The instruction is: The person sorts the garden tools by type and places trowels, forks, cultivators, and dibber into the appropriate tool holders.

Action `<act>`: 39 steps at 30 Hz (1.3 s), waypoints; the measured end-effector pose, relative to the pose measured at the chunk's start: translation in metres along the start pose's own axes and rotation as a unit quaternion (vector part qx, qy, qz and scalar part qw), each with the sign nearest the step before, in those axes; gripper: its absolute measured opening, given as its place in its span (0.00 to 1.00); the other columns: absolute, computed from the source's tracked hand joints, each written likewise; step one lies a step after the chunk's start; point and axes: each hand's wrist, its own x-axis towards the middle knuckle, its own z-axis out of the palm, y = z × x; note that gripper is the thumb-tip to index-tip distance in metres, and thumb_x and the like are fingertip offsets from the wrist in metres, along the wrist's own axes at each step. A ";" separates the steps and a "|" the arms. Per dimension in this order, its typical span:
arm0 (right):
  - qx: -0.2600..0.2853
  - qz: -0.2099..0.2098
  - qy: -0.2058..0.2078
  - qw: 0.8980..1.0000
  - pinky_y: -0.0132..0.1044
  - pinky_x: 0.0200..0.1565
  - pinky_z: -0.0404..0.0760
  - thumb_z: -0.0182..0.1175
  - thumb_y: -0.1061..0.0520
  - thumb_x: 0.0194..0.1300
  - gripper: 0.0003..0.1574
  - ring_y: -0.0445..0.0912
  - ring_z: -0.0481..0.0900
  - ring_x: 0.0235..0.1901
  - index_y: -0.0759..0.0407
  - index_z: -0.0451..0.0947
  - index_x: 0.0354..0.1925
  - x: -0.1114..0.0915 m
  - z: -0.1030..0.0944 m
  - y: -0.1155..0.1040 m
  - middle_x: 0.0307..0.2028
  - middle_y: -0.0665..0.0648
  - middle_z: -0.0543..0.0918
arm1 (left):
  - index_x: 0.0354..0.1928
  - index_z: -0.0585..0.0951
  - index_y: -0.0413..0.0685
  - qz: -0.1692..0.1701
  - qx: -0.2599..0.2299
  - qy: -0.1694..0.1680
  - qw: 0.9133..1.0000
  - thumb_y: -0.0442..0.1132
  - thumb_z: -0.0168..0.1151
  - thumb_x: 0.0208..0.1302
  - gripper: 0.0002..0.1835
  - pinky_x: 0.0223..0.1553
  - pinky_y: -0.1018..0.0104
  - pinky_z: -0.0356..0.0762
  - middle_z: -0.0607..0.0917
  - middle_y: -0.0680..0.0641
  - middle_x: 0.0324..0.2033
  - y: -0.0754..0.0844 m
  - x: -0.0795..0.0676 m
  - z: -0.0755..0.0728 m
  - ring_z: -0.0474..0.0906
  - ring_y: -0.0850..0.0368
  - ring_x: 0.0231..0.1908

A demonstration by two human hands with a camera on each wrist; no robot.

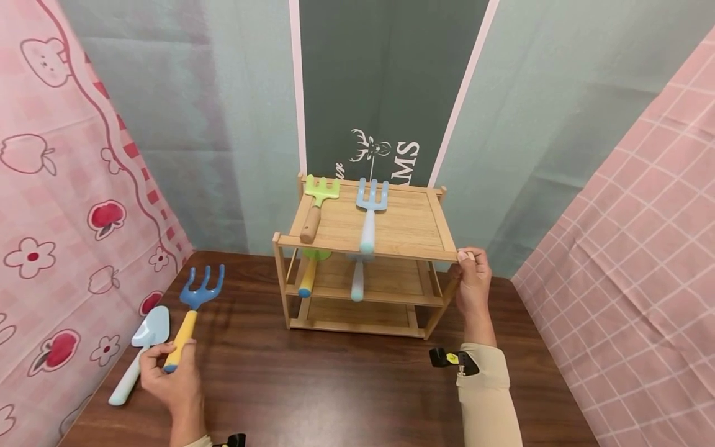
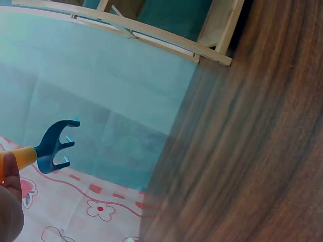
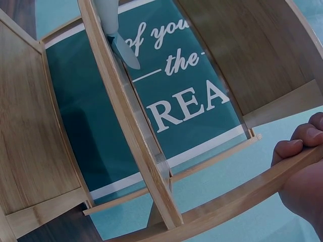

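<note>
My left hand [image 1: 175, 382] holds a small garden fork [image 1: 183, 338] by its yellow handle, the three blue tines pointing up and away. In the left wrist view the blue fork head [image 2: 48, 151] shows beside the fingers. A light blue trowel [image 1: 153, 326] lies on the table just behind that hand. At the right, my right hand [image 1: 475, 282] grips the front corner of a three-tier wooden rack [image 1: 404, 217]; in the right wrist view the fingers [image 3: 305, 136] curl over a rail. The rack's top tier bears a green fork [image 1: 313, 220] with a wooden handle and a light blue fork [image 1: 368, 230].
On the middle tier lie a yellow-handled tool [image 1: 308, 278] and a pale-handled tool [image 1: 357, 285], their heads partly hidden by the top tier. The dark wooden table [image 1: 335, 391] is bordered by a pink patterned cloth [image 1: 72, 248], a green backdrop [image 1: 251, 124] and a pink checked cloth [image 1: 631, 279].
</note>
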 end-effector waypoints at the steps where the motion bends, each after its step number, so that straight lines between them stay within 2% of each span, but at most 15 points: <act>1: -0.001 0.000 -0.001 1.000 0.30 0.21 0.62 0.46 0.73 0.64 0.12 0.42 0.61 0.16 0.61 0.73 0.30 0.000 0.000 0.000 0.18 0.53 0.66 | 0.24 0.70 0.25 0.003 0.001 -0.001 1.000 0.14 0.63 0.38 0.12 0.27 0.74 0.69 0.73 0.47 0.24 0.003 0.000 0.001 0.71 0.61 0.27; 7: 0.009 0.000 -0.010 1.000 0.32 0.21 0.58 0.46 0.73 0.64 0.12 0.42 0.59 0.17 0.61 0.72 0.31 0.000 -0.001 0.001 0.18 0.53 0.65 | 0.22 0.70 0.28 0.002 -0.010 0.004 1.000 0.16 0.63 0.39 0.11 0.30 0.73 0.66 0.71 0.47 0.24 0.031 -0.006 0.008 0.70 0.62 0.29; 9: 0.012 0.000 -0.012 1.000 0.32 0.21 0.57 0.46 0.73 0.64 0.12 0.42 0.59 0.17 0.61 0.72 0.31 0.000 -0.001 0.001 0.18 0.53 0.65 | 0.23 0.68 0.25 0.005 -0.017 0.010 1.000 0.16 0.62 0.40 0.11 0.31 0.72 0.66 0.71 0.47 0.24 0.038 -0.008 0.011 0.70 0.62 0.29; 18: 0.013 -0.002 -0.012 1.000 0.32 0.21 0.59 0.46 0.73 0.65 0.12 0.42 0.59 0.17 0.61 0.72 0.31 0.000 -0.002 0.002 0.18 0.53 0.65 | 0.23 0.67 0.20 0.029 -0.029 0.065 0.997 0.18 0.62 0.38 0.12 0.30 0.73 0.72 0.74 0.49 0.25 0.053 -0.011 0.022 0.73 0.60 0.27; 23: 0.009 0.003 -0.009 1.000 0.30 0.22 0.60 0.47 0.72 0.64 0.11 0.42 0.61 0.17 0.61 0.72 0.31 0.000 -0.002 0.002 0.18 0.53 0.66 | 0.24 0.66 0.17 0.055 -0.048 0.085 0.994 0.19 0.62 0.38 0.14 0.30 0.71 0.71 0.74 0.51 0.24 0.059 -0.014 0.027 0.71 0.59 0.26; 28: 0.008 0.002 -0.012 1.000 0.30 0.22 0.61 0.47 0.72 0.65 0.11 0.42 0.61 0.18 0.61 0.72 0.32 0.000 -0.003 0.002 0.19 0.53 0.66 | 0.24 0.65 0.17 0.073 -0.072 0.077 0.992 0.19 0.62 0.38 0.14 0.28 0.72 0.70 0.74 0.51 0.24 0.065 -0.016 0.032 0.71 0.60 0.25; 34: 0.012 -0.005 -0.024 1.000 0.32 0.22 0.59 0.52 0.69 0.64 0.03 0.42 0.60 0.17 0.65 0.70 0.33 0.000 -0.004 0.004 0.19 0.53 0.66 | 0.21 0.64 0.21 0.071 -0.143 0.056 0.986 0.16 0.57 0.38 0.11 0.25 0.73 0.76 0.73 0.44 0.22 0.072 -0.017 0.038 0.75 0.57 0.22; 39: 0.010 -0.009 -0.026 1.000 0.33 0.22 0.58 0.55 0.67 0.64 0.03 0.42 0.60 0.17 0.66 0.69 0.33 0.000 -0.004 0.004 0.19 0.53 0.66 | 0.22 0.64 0.21 0.077 -0.160 0.041 0.983 0.16 0.56 0.39 0.10 0.26 0.73 0.77 0.73 0.43 0.23 0.078 -0.020 0.042 0.77 0.57 0.21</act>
